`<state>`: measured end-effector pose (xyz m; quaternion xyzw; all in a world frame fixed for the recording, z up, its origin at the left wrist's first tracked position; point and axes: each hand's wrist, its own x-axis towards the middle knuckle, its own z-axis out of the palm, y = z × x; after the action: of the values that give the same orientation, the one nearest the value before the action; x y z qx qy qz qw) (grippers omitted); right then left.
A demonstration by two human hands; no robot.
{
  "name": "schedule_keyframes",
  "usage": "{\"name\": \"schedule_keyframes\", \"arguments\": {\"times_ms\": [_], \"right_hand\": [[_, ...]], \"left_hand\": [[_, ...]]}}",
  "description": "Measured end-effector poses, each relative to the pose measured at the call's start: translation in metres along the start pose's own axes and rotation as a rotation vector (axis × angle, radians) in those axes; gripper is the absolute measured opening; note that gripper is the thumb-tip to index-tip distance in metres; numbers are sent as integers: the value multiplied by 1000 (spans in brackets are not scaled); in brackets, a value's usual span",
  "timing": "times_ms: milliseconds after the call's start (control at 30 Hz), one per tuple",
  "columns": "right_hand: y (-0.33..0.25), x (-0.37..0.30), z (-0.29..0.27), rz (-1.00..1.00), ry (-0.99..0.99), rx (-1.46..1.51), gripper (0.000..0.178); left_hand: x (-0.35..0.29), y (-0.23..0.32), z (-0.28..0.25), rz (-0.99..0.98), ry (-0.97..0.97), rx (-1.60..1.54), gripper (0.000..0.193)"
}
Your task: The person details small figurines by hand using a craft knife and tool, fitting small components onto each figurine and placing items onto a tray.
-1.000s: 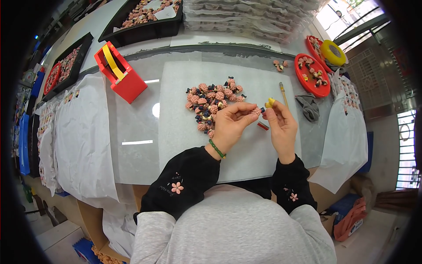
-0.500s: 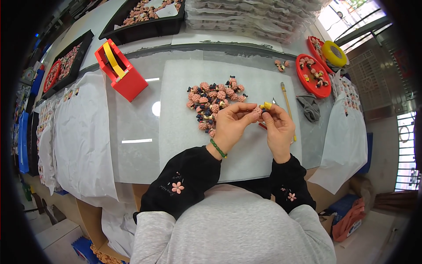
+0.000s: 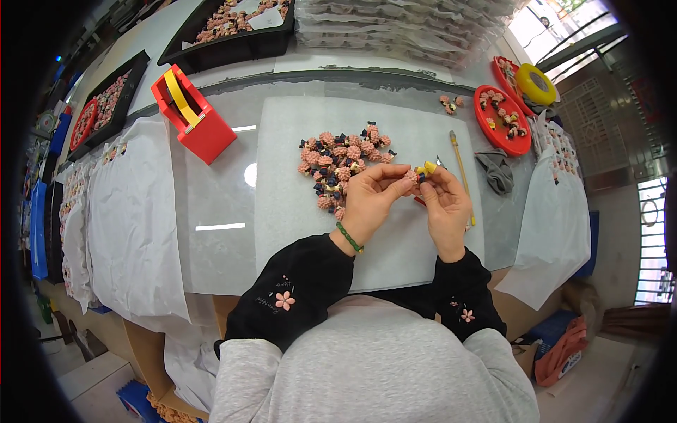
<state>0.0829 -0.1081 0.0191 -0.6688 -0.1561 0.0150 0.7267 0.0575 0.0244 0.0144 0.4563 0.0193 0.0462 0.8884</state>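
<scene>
Both hands meet over the right part of a white foam sheet (image 3: 282, 254). Between them is a small figurine (image 3: 413, 176) with a pink, knobbly head and a dark blue part. My left hand (image 3: 372, 199), with a green bead bracelet on its wrist, pinches the figurine's pink side. My right hand (image 3: 448, 211) is closed at its dark side, and a yellow band (image 3: 429, 168) shows on one of its fingers. Just left of the hands lies a pile of similar pink and navy figurines (image 3: 330, 163). A thin brush or stick (image 3: 462, 169) lies right of my right hand.
A red tape dispenser (image 3: 204, 130) stands at the left. Red plates (image 3: 518, 144) with figurines and a yellow tape roll (image 3: 536, 84) are at the right, beside a grey cloth (image 3: 496, 173). Black trays (image 3: 236, 53) of figurines and stacked plastic-wrapped sheets (image 3: 395, 32) line the back.
My hands stay nearly in place. The figurine has turned slightly between my fingers, and its dark blue part shows more.
</scene>
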Motion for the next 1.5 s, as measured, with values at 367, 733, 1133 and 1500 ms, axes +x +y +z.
{"name": "schedule_keyframes", "arguments": {"times_ms": [367,733,1133,1500], "right_hand": [[-4,1,-1,-52,45,33,31],[-25,-7,-12,-542,-118,-741,35],[-88,45,-215,-491,537,-888,19],[-23,101,-354,-308,681,-1365,24]], "left_hand": [[4,-1,2,-11,-37,2,25],[-7,-2,9,2,-34,294,30],[-15,-10,12,60,-175,417,24],[-6,-11,7,46,-159,461,19]]}}
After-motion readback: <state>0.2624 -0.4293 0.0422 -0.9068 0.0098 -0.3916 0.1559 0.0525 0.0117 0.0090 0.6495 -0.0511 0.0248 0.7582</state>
